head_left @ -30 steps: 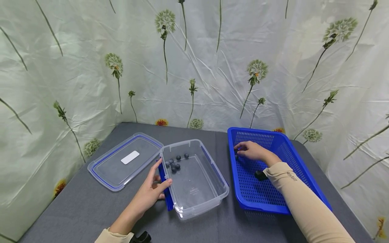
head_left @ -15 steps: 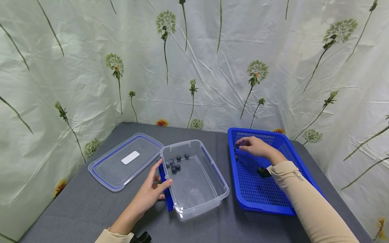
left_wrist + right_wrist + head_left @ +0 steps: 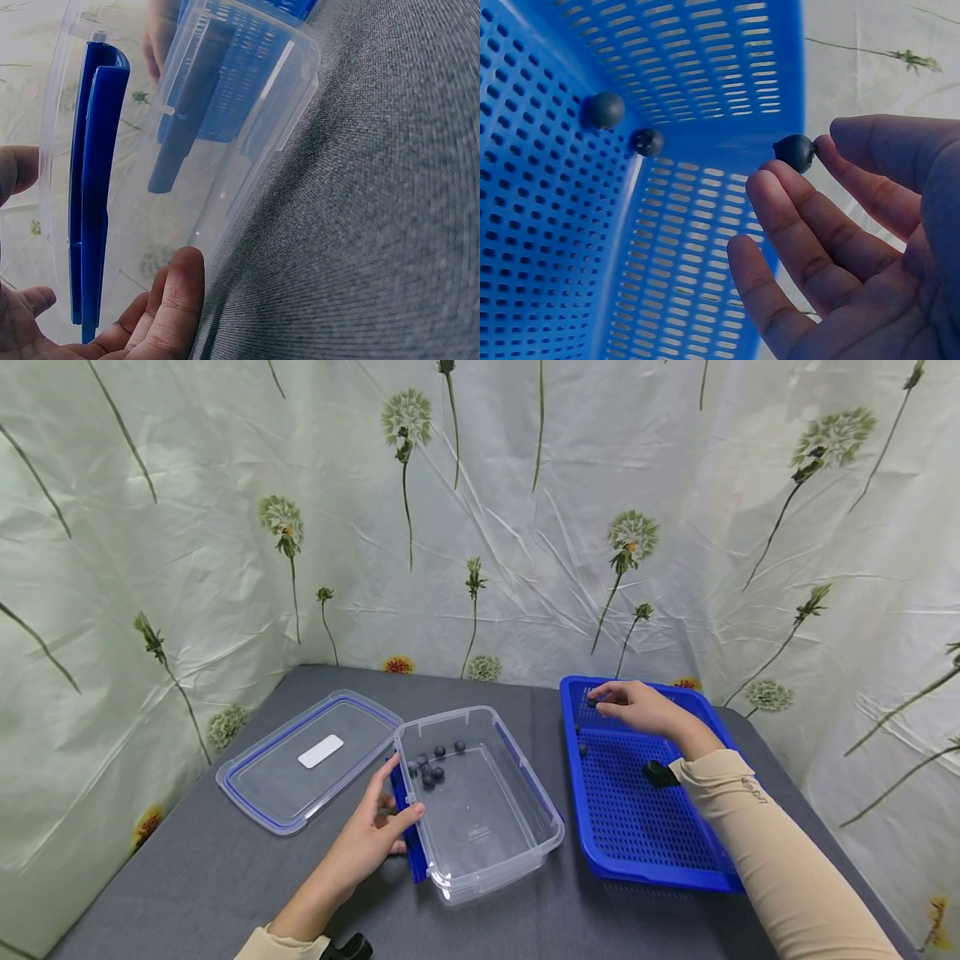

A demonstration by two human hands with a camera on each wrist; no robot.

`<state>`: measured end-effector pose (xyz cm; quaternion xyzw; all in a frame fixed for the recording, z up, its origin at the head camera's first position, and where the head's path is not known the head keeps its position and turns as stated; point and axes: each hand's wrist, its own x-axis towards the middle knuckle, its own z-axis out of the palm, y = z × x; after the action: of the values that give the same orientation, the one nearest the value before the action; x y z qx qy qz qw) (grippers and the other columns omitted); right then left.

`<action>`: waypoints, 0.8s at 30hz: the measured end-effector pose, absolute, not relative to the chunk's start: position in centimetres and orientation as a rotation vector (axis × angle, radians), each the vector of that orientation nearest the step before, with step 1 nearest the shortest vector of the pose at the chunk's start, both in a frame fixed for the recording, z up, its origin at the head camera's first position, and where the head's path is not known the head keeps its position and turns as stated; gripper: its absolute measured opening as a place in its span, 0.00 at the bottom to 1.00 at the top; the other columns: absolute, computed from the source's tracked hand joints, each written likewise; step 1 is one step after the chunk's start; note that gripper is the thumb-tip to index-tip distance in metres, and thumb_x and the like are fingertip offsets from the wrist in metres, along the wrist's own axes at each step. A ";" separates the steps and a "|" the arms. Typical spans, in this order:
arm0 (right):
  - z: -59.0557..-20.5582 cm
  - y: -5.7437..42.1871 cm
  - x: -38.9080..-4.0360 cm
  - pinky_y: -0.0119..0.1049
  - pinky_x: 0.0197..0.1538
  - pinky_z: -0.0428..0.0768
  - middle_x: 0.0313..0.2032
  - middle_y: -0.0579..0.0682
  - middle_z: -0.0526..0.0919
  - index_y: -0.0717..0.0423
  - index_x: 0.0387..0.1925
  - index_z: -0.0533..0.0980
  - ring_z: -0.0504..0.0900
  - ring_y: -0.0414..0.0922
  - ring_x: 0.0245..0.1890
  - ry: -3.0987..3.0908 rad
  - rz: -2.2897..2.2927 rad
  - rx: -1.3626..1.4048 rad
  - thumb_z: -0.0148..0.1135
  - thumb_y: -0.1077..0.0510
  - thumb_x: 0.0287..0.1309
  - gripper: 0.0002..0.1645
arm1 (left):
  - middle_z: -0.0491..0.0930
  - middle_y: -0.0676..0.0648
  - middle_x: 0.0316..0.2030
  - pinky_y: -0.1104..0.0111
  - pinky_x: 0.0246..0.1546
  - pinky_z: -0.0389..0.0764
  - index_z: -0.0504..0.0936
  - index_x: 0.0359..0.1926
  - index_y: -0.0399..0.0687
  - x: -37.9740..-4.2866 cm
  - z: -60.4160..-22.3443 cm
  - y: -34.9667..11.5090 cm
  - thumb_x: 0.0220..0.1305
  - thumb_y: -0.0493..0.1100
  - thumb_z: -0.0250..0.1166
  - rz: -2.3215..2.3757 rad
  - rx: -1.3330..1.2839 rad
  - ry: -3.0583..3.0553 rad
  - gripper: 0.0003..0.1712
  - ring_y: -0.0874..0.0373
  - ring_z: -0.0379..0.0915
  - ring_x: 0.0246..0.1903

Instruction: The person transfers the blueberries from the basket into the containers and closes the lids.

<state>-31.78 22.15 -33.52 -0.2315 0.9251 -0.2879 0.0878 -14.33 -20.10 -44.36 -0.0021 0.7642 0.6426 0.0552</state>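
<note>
My left hand (image 3: 362,847) grips the near-left side of a clear plastic container (image 3: 487,883), thumb over the rim. In the left wrist view its fingers (image 3: 176,300) lie against the outer wall, beside the hanging blue latch (image 3: 101,187). Several blueberries (image 3: 428,777) sit in the container's far-left part. Over the far-left corner of a blue basket (image 3: 637,835), my right hand (image 3: 639,708) pinches one blueberry (image 3: 795,153) at its fingertips, level with the basket's upper wall. Two more blueberries, one (image 3: 606,110) on the floor and another (image 3: 648,142) in the corner, lie below it.
A clear lid (image 3: 266,777) with a blue seal and a white label lies left of the container. Grey cloth (image 3: 202,877) covers the table. A flower-printed curtain (image 3: 525,568) hangs behind. A strip of table separates container and basket.
My right hand has risen from the basket's left side, moving away and slightly right, with a blueberry pinched. Two blueberries it covered now show. The left hand and container stay put.
</note>
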 end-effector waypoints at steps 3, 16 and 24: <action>-33.3 22.0 -31.8 0.59 0.61 0.83 0.58 0.69 0.86 0.68 0.67 0.76 0.87 0.63 0.56 2.754 -0.862 -0.708 0.57 0.58 0.81 0.23 | 0.71 0.31 0.61 0.53 0.43 0.91 0.47 0.86 0.71 -14.3 -44.4 -20.1 0.75 0.49 0.70 1.950 -0.009 2.322 0.51 0.48 0.84 0.49; -31.6 20.5 -31.0 0.61 0.65 0.80 0.60 0.67 0.85 0.62 0.68 0.77 0.85 0.60 0.60 2.774 -0.865 -0.733 0.57 0.55 0.81 0.23 | 0.71 0.31 0.61 0.53 0.43 0.92 0.47 0.86 0.71 -14.3 -44.4 -20.1 0.75 0.48 0.69 1.948 -0.010 2.328 0.51 0.48 0.85 0.50; -30.8 19.1 -30.3 0.61 0.65 0.80 0.61 0.64 0.86 0.60 0.69 0.78 0.85 0.60 0.62 2.763 -0.879 -0.780 0.57 0.54 0.82 0.23 | 0.71 0.31 0.61 0.54 0.42 0.91 0.48 0.86 0.71 -14.3 -44.5 -20.1 0.75 0.48 0.70 1.959 0.000 2.324 0.51 0.48 0.85 0.50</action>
<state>-30.31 19.14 -30.75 -0.2591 0.9180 -0.2920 0.0697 -14.33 -20.14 -44.51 -0.0001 0.7635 0.6438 0.0509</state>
